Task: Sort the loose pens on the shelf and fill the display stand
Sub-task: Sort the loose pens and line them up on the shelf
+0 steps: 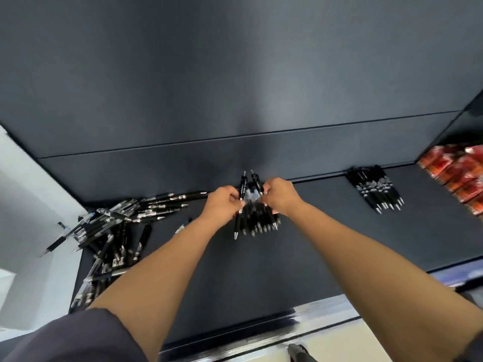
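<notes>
A bundle of black pens (257, 223) is held upright-ish over the dark shelf (300, 244), tips pointing toward me. My left hand (222, 205) grips the bundle's left side, with one pen (241, 205) standing out along its fingers. My right hand (281, 195) grips the right side, and another pen top (255, 180) sticks out above it. A loose heap of black pens (115, 231) lies at the shelf's left end. A neat row of black pens (376, 190) rests against the back wall on the right. No display stand is in view.
Red packets (456, 173) are stacked at the shelf's right end. A white wall (34, 205) borders the left side, and some pens overhang that edge. A glossy front rail (313, 317) runs along the shelf's near edge.
</notes>
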`<control>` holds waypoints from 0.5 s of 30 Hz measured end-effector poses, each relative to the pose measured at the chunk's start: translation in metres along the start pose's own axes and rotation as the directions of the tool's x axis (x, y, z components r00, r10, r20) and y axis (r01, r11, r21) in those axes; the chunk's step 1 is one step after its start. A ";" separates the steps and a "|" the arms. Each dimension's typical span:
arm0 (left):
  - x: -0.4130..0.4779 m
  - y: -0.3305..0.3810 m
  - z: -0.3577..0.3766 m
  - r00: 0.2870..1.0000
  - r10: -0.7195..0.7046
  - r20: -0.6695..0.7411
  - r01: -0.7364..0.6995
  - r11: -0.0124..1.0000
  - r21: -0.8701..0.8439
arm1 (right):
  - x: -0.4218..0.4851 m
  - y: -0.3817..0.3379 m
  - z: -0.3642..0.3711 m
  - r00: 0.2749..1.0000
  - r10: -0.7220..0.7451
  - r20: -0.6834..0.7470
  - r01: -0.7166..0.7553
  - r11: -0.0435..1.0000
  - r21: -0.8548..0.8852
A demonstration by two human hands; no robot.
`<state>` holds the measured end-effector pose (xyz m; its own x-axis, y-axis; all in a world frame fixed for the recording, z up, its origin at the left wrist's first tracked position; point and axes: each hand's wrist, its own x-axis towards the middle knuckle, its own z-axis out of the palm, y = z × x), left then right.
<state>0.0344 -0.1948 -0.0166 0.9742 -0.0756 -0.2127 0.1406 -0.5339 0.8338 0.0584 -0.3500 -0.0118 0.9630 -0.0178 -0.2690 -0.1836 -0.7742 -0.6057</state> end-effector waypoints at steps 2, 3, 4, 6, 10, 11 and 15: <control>0.008 0.013 0.021 1.000 0.026 0.016 -0.026 0.999 0.047 | 0.003 0.018 -0.016 1.000 0.009 -0.018 -0.010 0.998 -0.067; 0.012 0.021 0.032 0.999 0.038 0.019 -0.039 0.996 0.081 | 0.005 0.027 -0.024 1.000 0.012 -0.024 -0.014 0.995 -0.096; 0.017 0.028 0.044 0.999 0.045 0.021 -0.047 0.993 0.108 | 0.007 0.037 -0.034 0.999 0.017 -0.027 -0.020 0.994 -0.110; 0.025 0.042 0.068 0.999 0.037 0.026 -0.040 0.992 0.117 | 0.013 0.057 -0.052 0.999 0.026 -0.022 -0.028 0.993 -0.114; 0.042 0.074 0.123 0.998 -0.002 0.055 -0.004 0.994 0.113 | 0.027 0.106 -0.096 0.998 0.040 -0.041 -0.046 0.990 -0.134; 0.047 0.081 0.138 0.998 -0.007 0.055 0.001 0.994 0.106 | 0.031 0.119 -0.108 0.998 0.043 -0.051 -0.050 0.988 -0.147; 0.060 0.103 0.187 0.998 -0.052 0.031 0.049 0.995 0.087 | 0.040 0.164 -0.145 0.995 0.050 -0.087 -0.065 0.981 -0.181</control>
<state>0.0744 -0.4113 -0.0388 0.9595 -0.0742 -0.2718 0.1724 -0.6084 0.7746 0.0956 -0.5691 -0.0135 0.9662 -0.1114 -0.2325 -0.2069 -0.8731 -0.4414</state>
